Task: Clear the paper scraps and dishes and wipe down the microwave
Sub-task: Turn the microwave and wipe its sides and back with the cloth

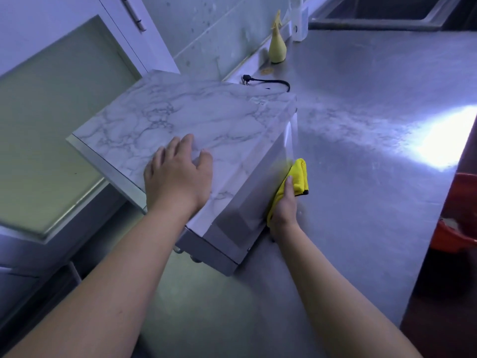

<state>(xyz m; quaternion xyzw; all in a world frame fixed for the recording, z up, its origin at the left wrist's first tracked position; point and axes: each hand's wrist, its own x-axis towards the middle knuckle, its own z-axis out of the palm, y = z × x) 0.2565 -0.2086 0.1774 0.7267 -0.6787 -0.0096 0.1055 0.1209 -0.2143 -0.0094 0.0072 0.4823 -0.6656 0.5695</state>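
The steel table (361, 177) is being shown across most of the view, and a bright patch of light is being thrown onto its right part. The microwave (180, 112), topped in a marble pattern, is being carried on the table's left part, close to the wall and turned at an angle to it. A red bin (462, 218) is being cut off by the right edge of the view, beside the table. The left hand (178, 174) is being laid flat on the microwave's top near its front, fingers straight and spread, with nothing being held. The right hand (284, 210) is being curled round a folded yellow cloth (300, 174), which is being pressed against the microwave's right side wall, low down by the table. A yellow bottle (277, 47) is being kept upright by the wall behind the microwave. A black cord (271, 82) is being left lying on the table just behind the microwave.
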